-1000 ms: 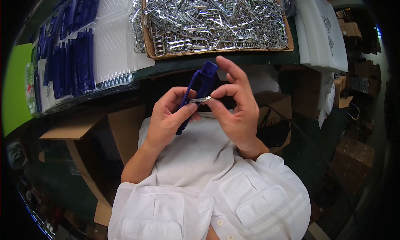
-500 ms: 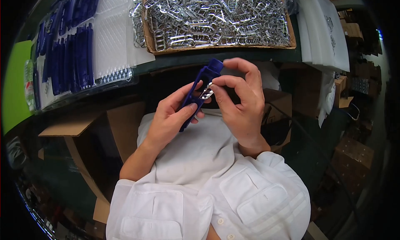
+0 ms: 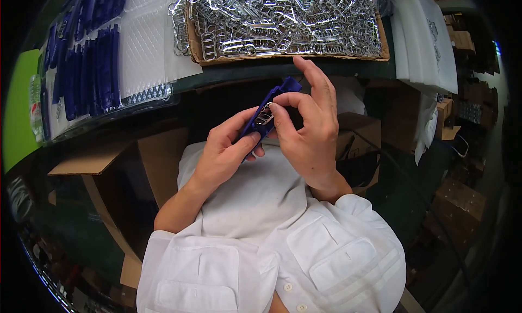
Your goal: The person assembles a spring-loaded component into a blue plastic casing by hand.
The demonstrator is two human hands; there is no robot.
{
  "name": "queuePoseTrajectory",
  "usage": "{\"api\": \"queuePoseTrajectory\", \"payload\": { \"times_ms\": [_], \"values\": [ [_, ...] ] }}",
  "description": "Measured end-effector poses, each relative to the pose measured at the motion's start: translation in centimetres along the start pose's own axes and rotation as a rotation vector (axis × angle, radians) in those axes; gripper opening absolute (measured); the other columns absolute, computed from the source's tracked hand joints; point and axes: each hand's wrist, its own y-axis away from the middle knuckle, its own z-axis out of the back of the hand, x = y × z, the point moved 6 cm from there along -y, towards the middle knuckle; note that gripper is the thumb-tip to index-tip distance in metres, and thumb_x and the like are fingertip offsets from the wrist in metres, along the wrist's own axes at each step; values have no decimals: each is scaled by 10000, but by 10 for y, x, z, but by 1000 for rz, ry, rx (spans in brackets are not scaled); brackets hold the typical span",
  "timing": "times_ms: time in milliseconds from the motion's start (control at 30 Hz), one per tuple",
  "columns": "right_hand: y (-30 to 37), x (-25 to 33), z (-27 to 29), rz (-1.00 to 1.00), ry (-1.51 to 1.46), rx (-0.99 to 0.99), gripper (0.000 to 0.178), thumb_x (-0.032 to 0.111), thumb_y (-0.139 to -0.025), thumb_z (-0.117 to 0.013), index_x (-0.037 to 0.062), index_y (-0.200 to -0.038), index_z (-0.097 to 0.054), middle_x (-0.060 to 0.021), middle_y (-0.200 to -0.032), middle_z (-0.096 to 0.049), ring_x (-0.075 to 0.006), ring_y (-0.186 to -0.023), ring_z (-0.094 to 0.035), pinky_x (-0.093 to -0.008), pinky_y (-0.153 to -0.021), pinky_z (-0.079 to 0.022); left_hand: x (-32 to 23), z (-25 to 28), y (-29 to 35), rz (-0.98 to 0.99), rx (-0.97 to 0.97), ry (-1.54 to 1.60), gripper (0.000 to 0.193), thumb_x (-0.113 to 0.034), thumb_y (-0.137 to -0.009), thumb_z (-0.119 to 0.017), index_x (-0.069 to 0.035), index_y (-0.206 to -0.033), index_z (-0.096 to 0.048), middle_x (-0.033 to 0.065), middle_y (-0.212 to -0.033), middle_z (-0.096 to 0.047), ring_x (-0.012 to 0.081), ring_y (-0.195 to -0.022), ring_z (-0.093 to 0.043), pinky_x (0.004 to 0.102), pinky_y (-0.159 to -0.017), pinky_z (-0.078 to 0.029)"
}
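Observation:
A long dark blue plastic housing (image 3: 290, 85) is held tilted in front of my chest, its far end pointing up and to the right. My left hand (image 3: 220, 150) grips its near part, with the thumb on top and fingers around the side. A shiny bent-wire metal clip (image 3: 264, 117) lies along the middle of the housing; how deep it sits I cannot tell. My right hand (image 3: 312, 131) is closed at thumb and index finger on the far end of this clip, other fingers raised. Beyond the hands, a shallow cardboard tray (image 3: 193, 38) holds a heap of similar wire clips.
Several blue housings (image 3: 92, 76) lie on a white ribbed tray (image 3: 144, 46) at the far left, near a bottle (image 3: 36, 106) and a green panel (image 3: 19, 103). White foam sheets (image 3: 427, 46) are stacked at the right. An open cardboard box (image 3: 92, 155) stands lower left.
My right hand has brought the metal clip down along the blue housing, where it now lies flatter. The housing has turned slightly, its far end shifting right.

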Motion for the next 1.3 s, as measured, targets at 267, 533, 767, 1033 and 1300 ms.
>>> {"api": "queuePoseTrajectory", "payload": {
  "times_ms": [267, 533, 767, 1033, 1300],
  "values": [
    [0, 12, 1, 28, 197, 0, 134, -33, -792, -804, -3, -888, -716, -204, -1418, -634, -418, -1360, -570, -496, -1090, -480, 7, 4, 1, 26, -16, -35, 467, -16, -1021, -584, -40, -1487, -581, 23, -1142, -738, 50, -793, -654, 214, -663, -549],
    [2, -1, -10, 57, 52, 34, 137, -54, -808, -777, 3, -873, -670, -198, -1374, -650, -414, -1326, -591, -477, -1050, -505, 4, 6, -1, -62, -90, -100, 372, -67, -1037, -612, -10, -1405, -631, 24, -989, -758, 49, -722, -635, 216, -619, -528],
    [9, 3, -11, -25, 92, -19, 257, -45, -798, -789, 12, -1007, -650, -208, -1369, -628, -393, -1304, -607, -446, -1016, -533, 4, 7, -6, -213, -129, -226, 244, -136, -1062, -638, 16, -1240, -708, 30, -833, -747, 56, -645, -625, 223, -573, -509],
    [15, -19, -13, -260, -229, 57, 284, -4, -888, -731, 29, -1169, -705, -78, -1068, -756, -133, -921, -726, -284, -829, -573, -6, 1, -1, -308, -105, -303, 205, -151, -1054, -646, 29, -1130, -711, 45, -768, -721, 82, -637, -654, 234, -581, -517],
    [21, -24, -17, -293, -265, 72, 217, -17, -894, -734, 27, -1104, -704, -39, -995, -747, -94, -832, -716, -239, -720, -566, -3, -3, -10, -178, -142, -366, 206, -152, -1054, -620, 27, -1010, -712, 55, -701, -698, 99, -617, -663, 249, -578, -523]
  ]
}}
